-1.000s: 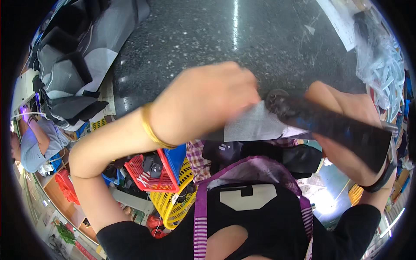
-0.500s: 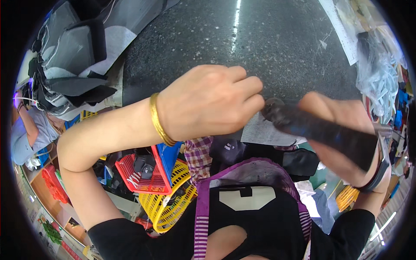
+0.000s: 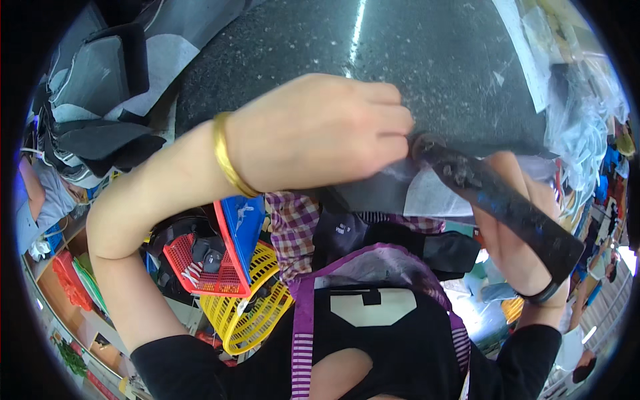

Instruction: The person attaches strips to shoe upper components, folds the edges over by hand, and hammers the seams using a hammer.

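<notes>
My left hand [image 3: 327, 130], back up with a gold bangle at the wrist, is closed over the near edge of the dark work surface [image 3: 453, 80]. Whatever its fingertips pinch is hidden beneath. To its right, my right hand [image 3: 517, 227] grips a hammer whose long dark head [image 3: 500, 200] has a round face close to the left knuckles and a broad flared end toward my right wrist. The handle is hidden behind the head. Below the hammer's round end, a whitish-grey sheet [image 3: 437, 193] shows by the surface edge. Dark pieces [image 3: 450, 250] lie over my lap.
Stacked grey and black sheet pieces [image 3: 97, 83] stand at the far left. At the right edge hang clear plastic bags and pale strips [image 3: 573, 133]. A red basket [image 3: 207, 283] and a yellow basket [image 3: 233, 333] are at my lower left. Another person [image 3: 50, 200] sits at left.
My left hand has shifted slightly up and right. My right hand and the hammer have moved slightly, the hammer's round end rising toward the left knuckles. The view has shifted a little.
</notes>
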`<state>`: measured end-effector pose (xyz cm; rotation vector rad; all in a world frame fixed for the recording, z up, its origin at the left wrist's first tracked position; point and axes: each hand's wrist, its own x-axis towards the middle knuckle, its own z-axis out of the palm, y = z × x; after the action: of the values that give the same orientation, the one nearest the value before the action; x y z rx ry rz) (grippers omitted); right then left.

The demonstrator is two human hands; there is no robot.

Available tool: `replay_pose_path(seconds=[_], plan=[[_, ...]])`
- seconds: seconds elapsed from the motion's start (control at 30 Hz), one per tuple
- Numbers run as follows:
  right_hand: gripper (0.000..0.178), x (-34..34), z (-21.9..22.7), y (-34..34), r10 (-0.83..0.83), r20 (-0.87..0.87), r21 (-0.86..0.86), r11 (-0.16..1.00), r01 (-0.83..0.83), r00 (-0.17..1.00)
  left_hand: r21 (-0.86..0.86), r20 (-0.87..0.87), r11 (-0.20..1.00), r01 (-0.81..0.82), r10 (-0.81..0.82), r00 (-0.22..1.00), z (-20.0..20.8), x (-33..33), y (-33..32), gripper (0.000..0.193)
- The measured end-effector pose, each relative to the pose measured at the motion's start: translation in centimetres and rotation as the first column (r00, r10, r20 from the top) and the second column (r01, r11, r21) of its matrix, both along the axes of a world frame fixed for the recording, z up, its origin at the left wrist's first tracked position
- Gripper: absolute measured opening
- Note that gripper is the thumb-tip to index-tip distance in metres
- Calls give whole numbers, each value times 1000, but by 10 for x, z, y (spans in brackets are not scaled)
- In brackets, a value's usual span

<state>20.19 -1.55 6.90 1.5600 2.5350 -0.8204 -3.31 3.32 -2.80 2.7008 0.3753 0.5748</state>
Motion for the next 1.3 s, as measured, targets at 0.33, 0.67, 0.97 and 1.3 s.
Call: replay_pose_path(seconds=[0.33, 0.67, 0.97, 1.3], plan=[[15, -21, -8, 1, -41, -39, 4, 999, 42, 998, -10, 0, 950, -311, 311, 951, 1, -19, -25, 24], [11, -15, -15, 20, -182, -264, -36, 983, 179, 947, 2, -5, 895, -447, 447, 895, -2, -12, -58, 33], [7, -31, -26, 44, 214, -476, 101, 977, -189, 853, -215, 45, 779, -590, 611, 790, -7, -16, -75, 28], [17, 11, -79, 126, 345, 83, 640, 701, -315, 935, -104, 190, 956, -276, 291, 938, 11, 37, -49, 25]])
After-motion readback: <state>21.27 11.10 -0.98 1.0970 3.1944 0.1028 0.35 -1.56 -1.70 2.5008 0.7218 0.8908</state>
